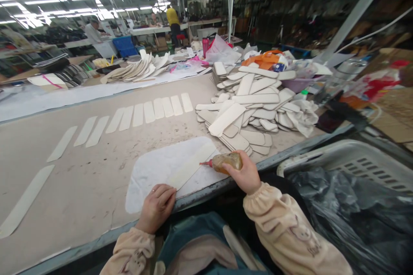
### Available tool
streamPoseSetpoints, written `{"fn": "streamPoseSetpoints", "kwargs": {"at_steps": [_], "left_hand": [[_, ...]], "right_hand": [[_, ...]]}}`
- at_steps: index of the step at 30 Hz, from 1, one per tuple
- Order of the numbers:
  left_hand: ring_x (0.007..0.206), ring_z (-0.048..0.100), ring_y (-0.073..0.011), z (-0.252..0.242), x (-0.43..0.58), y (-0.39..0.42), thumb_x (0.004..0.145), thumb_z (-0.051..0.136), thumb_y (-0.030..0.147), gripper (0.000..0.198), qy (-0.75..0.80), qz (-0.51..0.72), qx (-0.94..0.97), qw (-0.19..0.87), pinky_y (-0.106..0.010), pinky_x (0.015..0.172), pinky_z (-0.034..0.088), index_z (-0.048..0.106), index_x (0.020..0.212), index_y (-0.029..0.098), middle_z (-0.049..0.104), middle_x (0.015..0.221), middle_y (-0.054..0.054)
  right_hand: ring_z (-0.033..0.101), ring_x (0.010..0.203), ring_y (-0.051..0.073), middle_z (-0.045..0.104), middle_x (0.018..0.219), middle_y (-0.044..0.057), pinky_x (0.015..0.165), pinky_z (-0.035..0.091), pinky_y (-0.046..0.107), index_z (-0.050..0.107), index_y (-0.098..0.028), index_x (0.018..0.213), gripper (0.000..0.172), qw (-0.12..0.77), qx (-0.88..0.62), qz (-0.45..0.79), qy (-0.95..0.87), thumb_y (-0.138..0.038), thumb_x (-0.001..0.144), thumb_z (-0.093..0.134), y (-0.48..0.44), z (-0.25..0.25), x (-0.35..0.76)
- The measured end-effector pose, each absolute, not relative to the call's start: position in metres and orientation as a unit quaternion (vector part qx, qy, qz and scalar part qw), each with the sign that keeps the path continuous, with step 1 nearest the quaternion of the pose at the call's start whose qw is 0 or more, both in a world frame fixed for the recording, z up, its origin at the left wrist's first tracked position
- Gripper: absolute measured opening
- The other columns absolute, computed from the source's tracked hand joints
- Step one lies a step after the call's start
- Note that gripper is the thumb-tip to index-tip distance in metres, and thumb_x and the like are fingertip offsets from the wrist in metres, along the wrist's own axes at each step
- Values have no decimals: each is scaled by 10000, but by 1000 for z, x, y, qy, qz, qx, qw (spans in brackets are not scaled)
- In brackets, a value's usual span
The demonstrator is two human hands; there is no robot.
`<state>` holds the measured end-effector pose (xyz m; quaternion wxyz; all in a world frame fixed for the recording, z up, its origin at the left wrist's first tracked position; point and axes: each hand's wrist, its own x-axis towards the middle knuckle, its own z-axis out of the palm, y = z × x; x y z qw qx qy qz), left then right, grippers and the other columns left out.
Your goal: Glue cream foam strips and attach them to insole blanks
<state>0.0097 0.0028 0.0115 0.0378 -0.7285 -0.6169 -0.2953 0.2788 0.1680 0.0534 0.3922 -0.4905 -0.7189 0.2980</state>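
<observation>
My right hand (247,172) is closed round a squeeze bottle of amber glue (227,162). The bottle is tilted on its side, and its red nozzle points left, at or just over the edge of a pale strip (192,164). This strip lies slantwise on a white sheet with rounded corners (145,180). My left hand (157,205) rests at the strip's near end by the table edge, fingers curled together and pinching it; the thumb is partly hidden. Beyond the sheet, several similar pale strips (128,118) lie spaced in a curved row.
A heap of white-faced, round-ended pieces (254,99) covers the table's right side. A white plastic basket (342,154) with a dark plastic bag (348,210) stands at my right. Behind are stacked curved pieces (142,68), a blue crate (124,46) and a person in yellow (173,17).
</observation>
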Motion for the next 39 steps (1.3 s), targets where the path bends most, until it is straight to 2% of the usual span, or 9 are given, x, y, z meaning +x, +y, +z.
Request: {"fn": "streamPoseSetpoints", "kwargs": {"at_steps": [4,8,14,18,28,34,39], "left_hand": [[798,577,-150,15,12,4,805,557,135,126,-616,-293,-730,48,-307,746,495,632,888,193,628,823,-40],[778,586,-153,16,12,5,820,539,163,110,-614,-292,-731,51,-308,733,502,631,874,189,628,811,-50],[778,575,-157,13,10,4,819,534,157,116,-618,-290,-730,37,-310,730,499,628,878,189,620,805,-54],[786,565,-160,13,11,4,820,528,152,118,-618,-291,-730,33,-314,731,493,622,883,189,614,813,-54],[793,558,-159,13,10,5,812,552,144,110,-617,-293,-730,28,-318,742,481,618,887,192,607,816,-47],[791,561,-160,13,10,5,822,542,152,111,-617,-289,-731,34,-311,743,481,624,888,188,609,824,-54],[794,554,-157,14,10,5,818,551,150,100,-622,-280,-730,34,-302,742,473,623,879,182,602,811,-47]], "right_hand": [[576,808,233,595,882,55,751,472,375,527,-186,998,431,422,-534,235,-694,-462,692,654,188,47,289],[562,888,253,587,962,80,818,454,410,517,-183,1034,456,457,-528,196,-688,-458,697,652,191,46,288],[579,841,214,593,938,41,771,487,350,505,-199,1048,437,428,-428,374,-703,-389,695,679,153,51,259],[578,847,210,590,932,34,782,487,343,517,-199,1020,418,393,-398,414,-718,-348,673,697,136,49,242],[559,886,245,582,950,66,820,460,406,517,-184,1028,440,458,-528,238,-674,-419,692,677,192,40,280],[565,866,227,590,956,60,813,464,391,515,-187,1035,459,497,-544,251,-628,-439,689,679,202,42,279],[556,874,233,585,936,58,808,458,397,520,-185,1023,462,480,-555,243,-634,-440,676,689,209,35,270]]}}
